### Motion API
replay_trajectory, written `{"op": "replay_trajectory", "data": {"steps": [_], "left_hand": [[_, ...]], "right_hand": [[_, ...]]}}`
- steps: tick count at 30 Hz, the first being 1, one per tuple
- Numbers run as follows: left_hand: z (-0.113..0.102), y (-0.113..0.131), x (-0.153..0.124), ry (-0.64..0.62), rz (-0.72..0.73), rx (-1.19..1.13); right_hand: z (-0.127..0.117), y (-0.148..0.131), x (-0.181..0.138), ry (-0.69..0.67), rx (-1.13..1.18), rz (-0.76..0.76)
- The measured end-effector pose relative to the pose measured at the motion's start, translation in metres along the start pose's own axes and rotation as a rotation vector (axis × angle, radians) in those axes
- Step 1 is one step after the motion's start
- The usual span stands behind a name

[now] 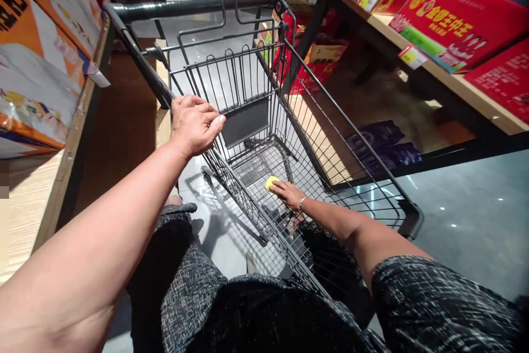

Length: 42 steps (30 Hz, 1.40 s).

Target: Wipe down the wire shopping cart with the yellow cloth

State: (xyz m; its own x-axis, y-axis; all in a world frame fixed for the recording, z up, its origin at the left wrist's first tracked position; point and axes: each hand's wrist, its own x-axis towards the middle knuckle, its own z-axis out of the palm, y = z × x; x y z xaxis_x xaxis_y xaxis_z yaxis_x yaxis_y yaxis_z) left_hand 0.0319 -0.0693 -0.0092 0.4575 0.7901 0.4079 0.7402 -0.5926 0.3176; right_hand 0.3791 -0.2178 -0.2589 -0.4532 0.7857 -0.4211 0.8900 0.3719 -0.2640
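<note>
A dark grey wire shopping cart [343, 116] stands in front of me, its handle bar at the far end. My left hand [194, 124] is wrapped over the cart's near-left top rail. Down inside the basket, my right hand [289, 193] reaches low with a bracelet at the wrist. Its fingers press on a yellow sponge [271, 183], of which only the front part shows; the rest is under the fingers. The sponge is at the basket's wire floor. Whether it touches the wires I cannot tell.
Wooden shelving [438, 64] with red boxes [446, 17] runs along the right. On the left, another shelf [53, 193] carries orange and white boxes [37, 66]. Purple packs [378, 141] lie low under the right shelf. Glossy floor [467, 215] shows at the right.
</note>
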Motion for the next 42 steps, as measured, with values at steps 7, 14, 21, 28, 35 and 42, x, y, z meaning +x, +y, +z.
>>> {"op": "replay_trajectory", "data": {"steps": [7, 14, 21, 28, 35, 42], "left_hand": [[-0.004, 0.001, 0.001, -0.009, 0.022, 0.033], [-0.004, -0.001, 0.001, 0.008, 0.034, 0.035], [-0.003, 0.0, 0.001, 0.031, 0.05, 0.035], [-0.002, -0.002, 0.003, 0.04, 0.04, 0.036], [-0.003, -0.002, 0.002, 0.025, 0.087, 0.076], [0.002, -0.002, 0.0, 0.055, 0.057, 0.012]], "right_hand": [[-0.005, 0.017, 0.014, 0.05, -0.062, 0.07], [0.013, 0.003, 0.014, 0.039, -0.063, 0.006], [-0.001, 0.014, -0.004, 0.081, -0.186, 0.077], [-0.103, 0.063, -0.03, 0.105, -0.3, 0.147], [-0.215, 0.048, -0.064, 0.306, -0.604, 0.221], [-0.196, 0.06, -0.064, 0.297, -0.644, 0.261]]}}
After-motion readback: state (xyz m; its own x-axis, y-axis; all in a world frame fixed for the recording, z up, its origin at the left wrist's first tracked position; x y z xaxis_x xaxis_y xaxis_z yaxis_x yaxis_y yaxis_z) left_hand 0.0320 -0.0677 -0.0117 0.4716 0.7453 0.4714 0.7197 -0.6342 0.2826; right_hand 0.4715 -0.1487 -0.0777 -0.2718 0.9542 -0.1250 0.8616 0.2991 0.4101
